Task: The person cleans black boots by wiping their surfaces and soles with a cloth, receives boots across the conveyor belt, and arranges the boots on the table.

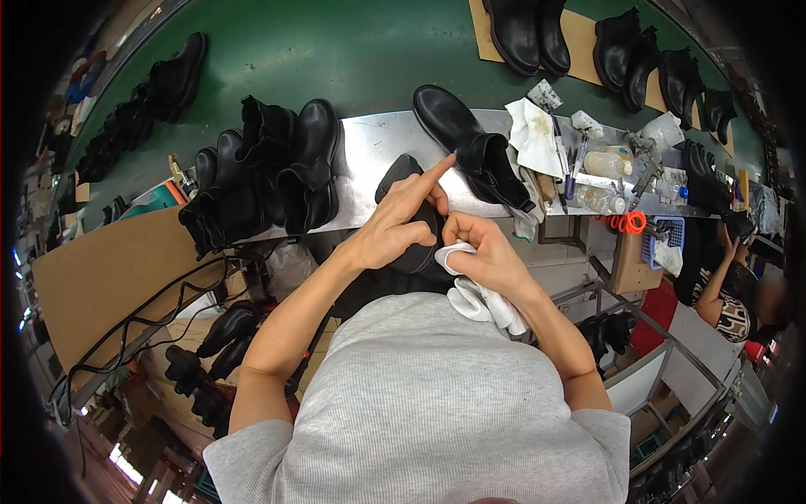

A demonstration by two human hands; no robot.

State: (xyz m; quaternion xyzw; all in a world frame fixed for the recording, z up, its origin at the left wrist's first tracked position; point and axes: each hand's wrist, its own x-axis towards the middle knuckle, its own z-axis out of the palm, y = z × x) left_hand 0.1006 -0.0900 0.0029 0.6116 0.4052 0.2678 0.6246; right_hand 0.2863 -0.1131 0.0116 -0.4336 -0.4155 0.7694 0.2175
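Far left, a row of black boots (143, 105) stands on the green belt (353, 50), and nearer, a brown cardboard sheet (101, 269) lies beside a cluster of black ankle boots (269, 172) at the left end of the metal bench (374, 147). Below the bench on the left, more dark boots (214, 340) sit on a lower shelf.

In the middle, the left forearm comes up from the near edge, bent at the elbow. The left hand (395, 227) wraps over the top of a black boot (411, 218) held just in front of the chest, its forefinger stretched straight and pointing far and right, the other fingers curled on the leather.

Just right of it, touching the same boot, the right hand (483, 252) is closed tightly round a white cloth (483, 298), whose loose end hangs down toward the grey shirt. The right wrist bends inward, the forearm slanting down to the right.

Farther off, a black boot on its side (470, 143) lies on the bench. Right of that are white rags (533, 134), small plastic bottles (604, 164) and orange-handled scissors (625, 223). At the far right sits another person (730, 294).
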